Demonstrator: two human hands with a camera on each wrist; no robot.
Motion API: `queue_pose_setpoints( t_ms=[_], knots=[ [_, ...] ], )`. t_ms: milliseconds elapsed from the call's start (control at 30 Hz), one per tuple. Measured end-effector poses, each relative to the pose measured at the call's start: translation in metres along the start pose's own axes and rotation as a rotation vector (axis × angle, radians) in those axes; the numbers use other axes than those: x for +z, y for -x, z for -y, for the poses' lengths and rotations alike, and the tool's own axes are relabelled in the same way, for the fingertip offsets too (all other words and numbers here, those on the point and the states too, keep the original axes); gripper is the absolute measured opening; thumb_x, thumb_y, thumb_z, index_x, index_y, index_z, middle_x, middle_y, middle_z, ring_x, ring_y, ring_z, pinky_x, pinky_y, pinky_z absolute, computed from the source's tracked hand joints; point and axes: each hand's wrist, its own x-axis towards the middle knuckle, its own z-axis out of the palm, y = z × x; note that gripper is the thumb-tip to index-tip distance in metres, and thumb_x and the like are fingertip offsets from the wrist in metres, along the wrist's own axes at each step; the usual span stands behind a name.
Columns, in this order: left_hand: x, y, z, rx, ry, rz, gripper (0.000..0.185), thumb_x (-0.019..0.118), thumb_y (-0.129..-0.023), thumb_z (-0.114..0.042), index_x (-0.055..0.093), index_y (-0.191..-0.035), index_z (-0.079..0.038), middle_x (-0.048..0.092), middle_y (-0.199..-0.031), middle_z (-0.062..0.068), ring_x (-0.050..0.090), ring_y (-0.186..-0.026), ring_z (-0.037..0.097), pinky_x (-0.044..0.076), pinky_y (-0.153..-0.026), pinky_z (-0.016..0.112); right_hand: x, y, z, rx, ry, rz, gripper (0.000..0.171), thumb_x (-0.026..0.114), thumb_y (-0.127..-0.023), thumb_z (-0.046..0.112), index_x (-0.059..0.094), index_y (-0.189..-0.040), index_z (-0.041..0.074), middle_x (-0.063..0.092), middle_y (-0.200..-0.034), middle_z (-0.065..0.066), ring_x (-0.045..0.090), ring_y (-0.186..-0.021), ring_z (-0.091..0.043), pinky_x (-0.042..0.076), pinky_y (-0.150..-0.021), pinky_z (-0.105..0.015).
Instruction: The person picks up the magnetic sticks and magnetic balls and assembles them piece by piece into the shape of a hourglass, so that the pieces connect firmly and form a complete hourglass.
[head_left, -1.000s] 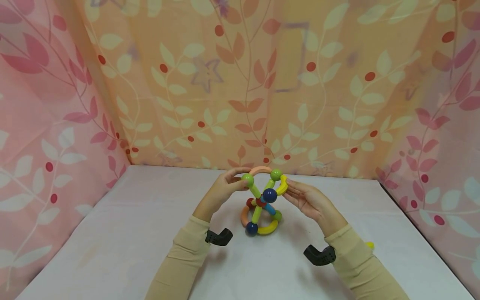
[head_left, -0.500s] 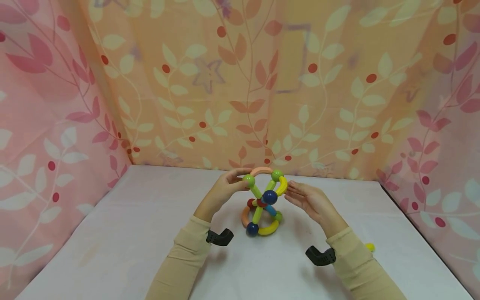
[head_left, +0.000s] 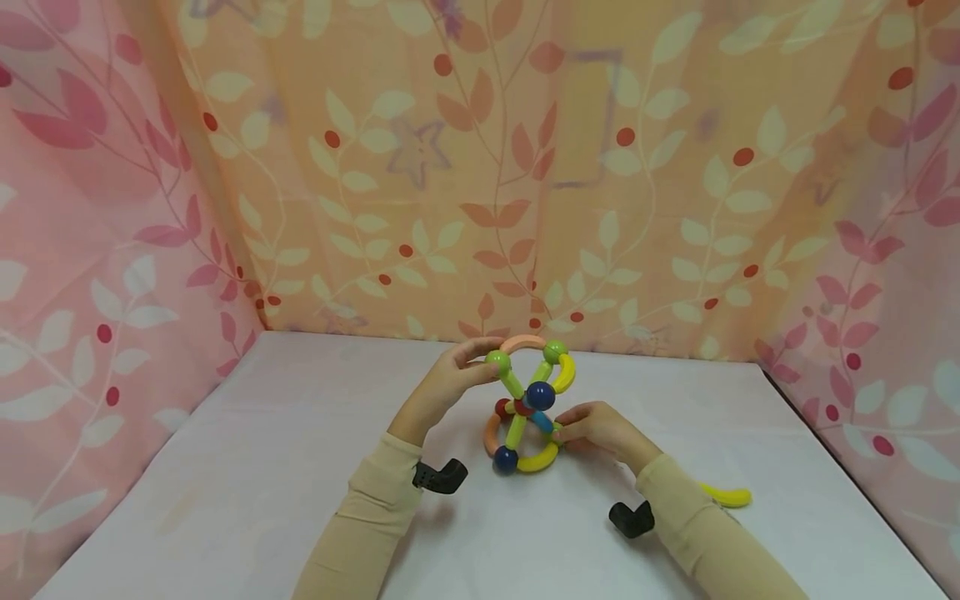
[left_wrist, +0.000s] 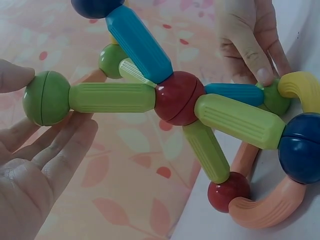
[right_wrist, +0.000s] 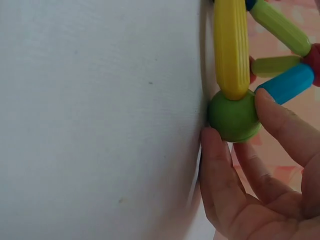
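A toy frame of magnetic balls and rods stands on the table, its red middle ball (left_wrist: 179, 97) joining green and blue rods. Its upper ring has an orange arc (head_left: 522, 342) and a yellow arc (head_left: 566, 374); its lower ring rests on the tabletop. My left hand (head_left: 450, 377) holds the upper left green ball (left_wrist: 46, 98) between thumb and fingers. Low on the right, my right hand (head_left: 603, 429) pinches another green ball (right_wrist: 234, 117), where a blue rod (right_wrist: 288, 83) and a lower yellow arc (right_wrist: 231, 47) meet. A dark blue ball (head_left: 506, 459) sits at the front.
A loose yellow curved rod (head_left: 729, 497) lies on the white table (head_left: 300, 500), partly behind the right forearm. Floral curtains (head_left: 420, 208) close off the back and both sides. Black wrist cameras (head_left: 441, 476) stick out from the sleeves.
My right hand has left the upper yellow arc and moved down to the lower right green ball, which it now pinches. My left hand stays on the upper green ball; more of the loose yellow rod shows.
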Motion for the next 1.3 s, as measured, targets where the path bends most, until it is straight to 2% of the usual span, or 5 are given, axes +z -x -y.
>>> queue_pose_setpoints(
  t_ms=[367, 733, 900, 1100, 1300],
  knots=[
    [0.0, 0.002, -0.003, -0.017, 0.001, 0.044, 0.049, 0.055, -0.101, -0.026, 0.046, -0.147, -0.015, 0.053, -0.144, 0.012, 0.058, -0.125, 0.025, 0.048, -0.108, 0.045, 0.001, -0.009, 0.003, 0.013, 0.01, -0.061, 0.034, 0.074, -0.089, 0.014, 0.067, -0.117, -0.005, 0.074, -0.107, -0.011, 0.069, -0.09, -0.015, 0.059, -0.089, -0.033],
    [0.003, 0.003, -0.005, -0.071, 0.042, 0.0, 0.047, 0.055, -0.101, -0.032, 0.049, -0.143, -0.012, 0.063, -0.125, 0.018, 0.069, -0.093, 0.017, 0.061, -0.081, 0.04, 0.001, -0.025, 0.011, -0.15, 0.101, -0.025, 0.03, 0.074, -0.09, 0.022, 0.073, -0.114, 0.005, 0.073, -0.115, -0.01, 0.066, -0.1, -0.016, 0.054, -0.098, -0.038],
    [0.006, 0.001, -0.006, -0.072, 0.06, -0.045, 0.044, 0.058, -0.101, -0.033, 0.052, -0.138, -0.01, 0.064, -0.103, 0.004, 0.065, -0.101, 0.021, 0.059, -0.084, 0.037, -0.031, -0.005, 0.005, -0.095, 0.083, -0.036, 0.047, 0.071, -0.092, 0.03, 0.063, -0.13, 0.002, 0.067, -0.128, -0.014, 0.066, -0.114, -0.022, 0.051, -0.104, -0.044],
    [0.01, -0.003, -0.004, -0.08, 0.087, -0.084, 0.041, 0.062, -0.098, -0.035, 0.055, -0.129, -0.009, 0.063, -0.087, 0.001, 0.063, -0.089, 0.019, 0.057, -0.078, 0.033, -0.09, 0.049, -0.026, -0.068, 0.235, -0.018, 0.057, 0.071, -0.091, 0.037, 0.058, -0.135, 0.003, 0.062, -0.136, -0.016, 0.063, -0.115, -0.021, 0.051, -0.102, -0.048],
    [0.009, -0.002, -0.003, -0.083, 0.103, -0.084, 0.042, 0.063, -0.098, -0.036, 0.053, -0.128, -0.008, 0.064, -0.082, 0.001, 0.061, -0.081, 0.015, 0.056, -0.071, 0.03, -0.126, 0.079, -0.062, -0.077, 0.231, 0.02, 0.058, 0.068, -0.094, 0.032, 0.053, -0.138, -0.002, 0.06, -0.137, -0.019, 0.062, -0.115, -0.016, 0.054, -0.098, -0.034]
  ],
)
